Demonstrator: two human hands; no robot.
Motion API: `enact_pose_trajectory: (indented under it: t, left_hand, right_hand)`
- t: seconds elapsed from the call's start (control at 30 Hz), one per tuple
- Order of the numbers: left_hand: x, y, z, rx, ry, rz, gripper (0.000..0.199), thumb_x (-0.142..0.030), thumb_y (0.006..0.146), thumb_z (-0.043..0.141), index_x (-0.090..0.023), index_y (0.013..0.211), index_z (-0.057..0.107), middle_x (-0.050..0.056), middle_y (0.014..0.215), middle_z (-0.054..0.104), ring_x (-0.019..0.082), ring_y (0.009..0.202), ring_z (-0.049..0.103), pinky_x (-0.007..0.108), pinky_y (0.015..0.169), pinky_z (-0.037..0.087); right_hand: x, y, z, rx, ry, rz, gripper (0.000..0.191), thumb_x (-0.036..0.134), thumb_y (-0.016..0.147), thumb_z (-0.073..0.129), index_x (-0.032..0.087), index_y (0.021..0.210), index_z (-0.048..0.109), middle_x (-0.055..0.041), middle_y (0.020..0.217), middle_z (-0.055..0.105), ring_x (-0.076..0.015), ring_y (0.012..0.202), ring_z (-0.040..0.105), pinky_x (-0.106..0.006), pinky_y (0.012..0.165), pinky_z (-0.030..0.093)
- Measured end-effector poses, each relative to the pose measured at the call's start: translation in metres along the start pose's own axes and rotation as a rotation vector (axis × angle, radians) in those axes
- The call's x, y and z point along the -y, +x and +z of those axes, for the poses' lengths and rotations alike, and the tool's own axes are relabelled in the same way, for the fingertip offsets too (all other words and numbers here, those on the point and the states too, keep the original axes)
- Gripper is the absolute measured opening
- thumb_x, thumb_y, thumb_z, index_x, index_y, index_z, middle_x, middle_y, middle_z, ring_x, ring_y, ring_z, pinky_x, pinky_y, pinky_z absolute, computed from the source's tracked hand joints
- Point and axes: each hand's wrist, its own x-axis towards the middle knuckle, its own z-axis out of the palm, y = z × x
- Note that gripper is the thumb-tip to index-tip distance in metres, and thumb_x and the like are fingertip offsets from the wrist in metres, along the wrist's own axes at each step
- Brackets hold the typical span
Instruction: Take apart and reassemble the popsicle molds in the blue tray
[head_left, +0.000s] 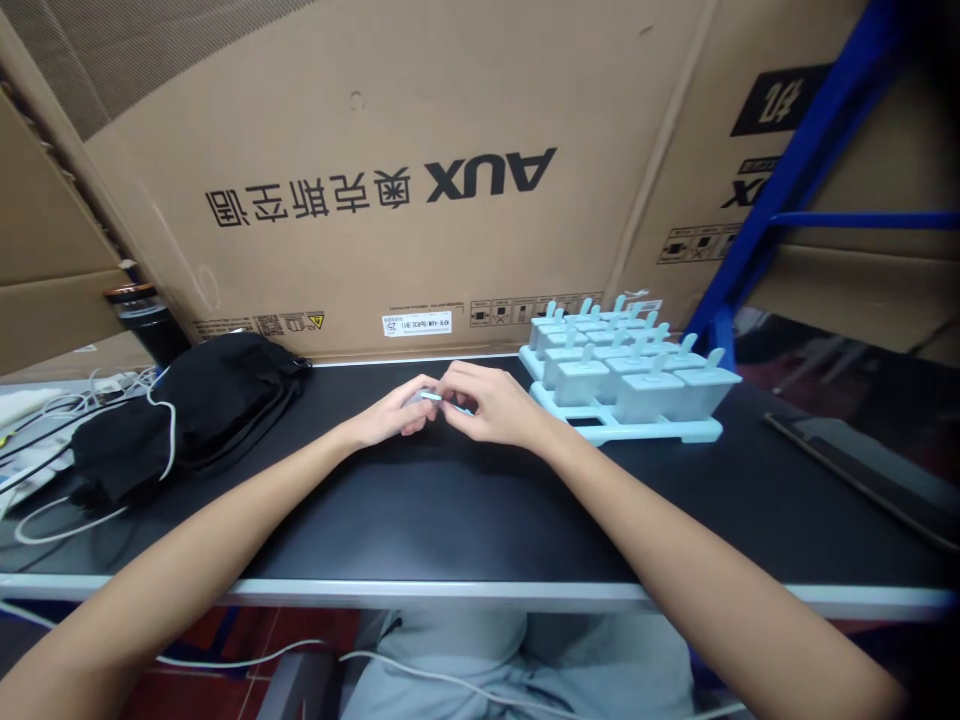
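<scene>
Over the middle of the black tabletop, my left hand [400, 411] is closed around a small popsicle mold [430, 397], of which a light-blue edge and a pale side show. My right hand [489, 402] meets it from the right, with thumb and fingers pinched on the same piece. Most of the piece is hidden by the fingers. To the right stands a light-blue popsicle mold rack [637, 432], close beyond my right wrist. Several molds [581, 383] with translucent cups and upright stick handles sit in it, and some slots at its front left show bare.
A black cloth bag [225, 400] lies at the left beside white cables [171, 440]. A dark bottle [150, 325] stands behind it. Large cardboard boxes [360, 260] wall off the back. A blue metal frame [787, 190] and a dark flat panel [862, 475] are at the right.
</scene>
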Motion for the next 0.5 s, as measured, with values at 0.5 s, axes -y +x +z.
enact_pose_trajectory:
  t: [0.5]
  left_hand:
    - [-0.0041,0.0007,-0.0008,-0.054,0.2,-0.039,0.033,-0.047,0.092,0.051,-0.018,0.107,0.051,0.0,0.081,0.056,0.006,0.054,0.043,0.021,0.051,0.037]
  right_hand:
    - [-0.0036,0.0003,0.0024,0.135,0.017,0.036,0.015,0.024,0.089,0.054,0.02,0.099,0.065,-0.0037,0.096,0.058,-0.0108,0.074,0.051,-0.024,0.066,0.039]
